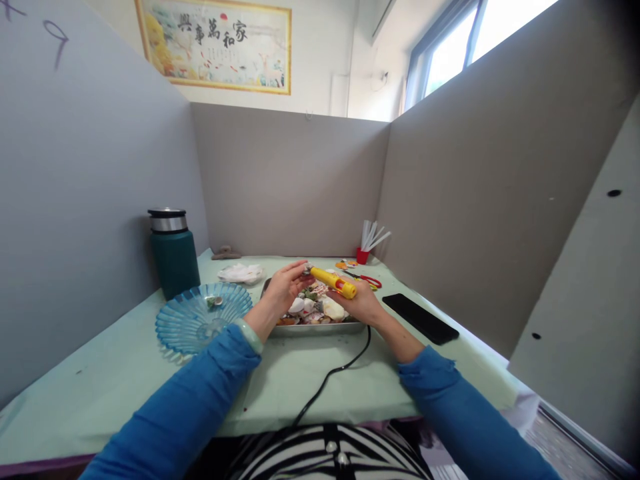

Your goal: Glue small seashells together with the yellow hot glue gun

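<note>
Yellow glue gun (330, 280) in right hand (365, 307), long axis slanting toward left hand (284, 291), whose hold I cannot tell from here

Craft-workshop booth: grey panels (290, 180) are enclosing cloth-covered table (280, 373); tray (315, 329) of shells (333, 308), yellow corded tool (330, 280), scissors (370, 281) are indicating handicraft work.
</note>
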The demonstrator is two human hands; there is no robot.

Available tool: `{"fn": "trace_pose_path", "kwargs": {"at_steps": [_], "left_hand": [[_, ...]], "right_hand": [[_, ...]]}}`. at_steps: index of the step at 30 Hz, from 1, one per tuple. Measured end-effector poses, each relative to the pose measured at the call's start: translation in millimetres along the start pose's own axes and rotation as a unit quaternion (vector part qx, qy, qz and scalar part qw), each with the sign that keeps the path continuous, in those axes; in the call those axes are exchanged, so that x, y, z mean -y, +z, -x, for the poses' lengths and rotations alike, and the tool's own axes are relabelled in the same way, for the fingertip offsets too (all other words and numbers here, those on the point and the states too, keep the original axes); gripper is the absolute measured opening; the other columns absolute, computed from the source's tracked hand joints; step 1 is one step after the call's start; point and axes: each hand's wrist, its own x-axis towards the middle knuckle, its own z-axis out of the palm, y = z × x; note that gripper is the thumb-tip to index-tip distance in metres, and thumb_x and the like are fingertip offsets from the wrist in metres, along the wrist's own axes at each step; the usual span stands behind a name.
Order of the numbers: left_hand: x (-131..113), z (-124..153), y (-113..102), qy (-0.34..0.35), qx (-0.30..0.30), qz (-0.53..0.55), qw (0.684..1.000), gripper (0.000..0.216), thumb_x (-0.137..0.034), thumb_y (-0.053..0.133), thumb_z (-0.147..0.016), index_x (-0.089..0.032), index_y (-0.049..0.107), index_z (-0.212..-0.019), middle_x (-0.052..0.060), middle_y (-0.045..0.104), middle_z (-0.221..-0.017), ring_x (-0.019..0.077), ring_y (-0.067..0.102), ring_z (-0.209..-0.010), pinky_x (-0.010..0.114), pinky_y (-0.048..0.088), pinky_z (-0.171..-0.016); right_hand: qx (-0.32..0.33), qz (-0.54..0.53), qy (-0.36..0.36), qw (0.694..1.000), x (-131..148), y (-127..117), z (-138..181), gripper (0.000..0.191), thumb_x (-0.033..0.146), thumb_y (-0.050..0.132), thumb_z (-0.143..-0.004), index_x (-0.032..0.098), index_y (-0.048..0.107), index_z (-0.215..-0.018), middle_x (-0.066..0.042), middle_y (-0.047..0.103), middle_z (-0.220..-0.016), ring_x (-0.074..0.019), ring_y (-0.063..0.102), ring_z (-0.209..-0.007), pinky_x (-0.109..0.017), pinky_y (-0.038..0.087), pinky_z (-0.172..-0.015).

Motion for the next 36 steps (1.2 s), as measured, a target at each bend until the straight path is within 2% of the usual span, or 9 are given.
{"fn": "trace_pose_path", "kwargs": {"at_steps": [12,24,36], "left_hand": [[2,-2,0,0.016,-0.004,0.008,1.0,0.023,-0.009,0.07,-0.069,-0.009,0.064,-0.091,0.007,0.067,-0.084,0.0139,0.064,-0.072,0.029,0.053,-0.075],[2,-4,-3,0.025,-0.013,0.014,1.0,0.025,-0.007,0.071,-0.067,-0.009,0.066,-0.091,0.008,0.068,-0.083,0.0151,0.065,-0.074,0.03,0.054,-0.076],[1,-4,-1,0.028,-0.021,0.014,0.999,0.025,-0.006,0.071,-0.067,-0.009,0.067,-0.091,0.009,0.068,-0.084,0.0161,0.065,-0.077,0.032,0.054,-0.079]], "right_hand": [[-0.014,0.018,-0.01,1.0,-2,2,0,0.026,0.04,0.058,-0.082,0.02,0.067,-0.097,-0.003,0.067,-0.074,-0.0171,0.062,-0.067,-0.025,0.046,-0.061],[-0.013,-0.03,0.005,0.999,-8,7,-1,0.027,0.041,0.056,-0.083,0.018,0.067,-0.092,-0.003,0.067,-0.078,-0.0155,0.06,-0.066,-0.025,0.046,-0.064],[-0.01,-0.047,0.025,0.999,-9,8,-2,0.032,0.043,0.056,-0.083,0.017,0.066,-0.097,-0.003,0.066,-0.08,-0.0162,0.059,-0.068,-0.026,0.047,-0.065]]}}
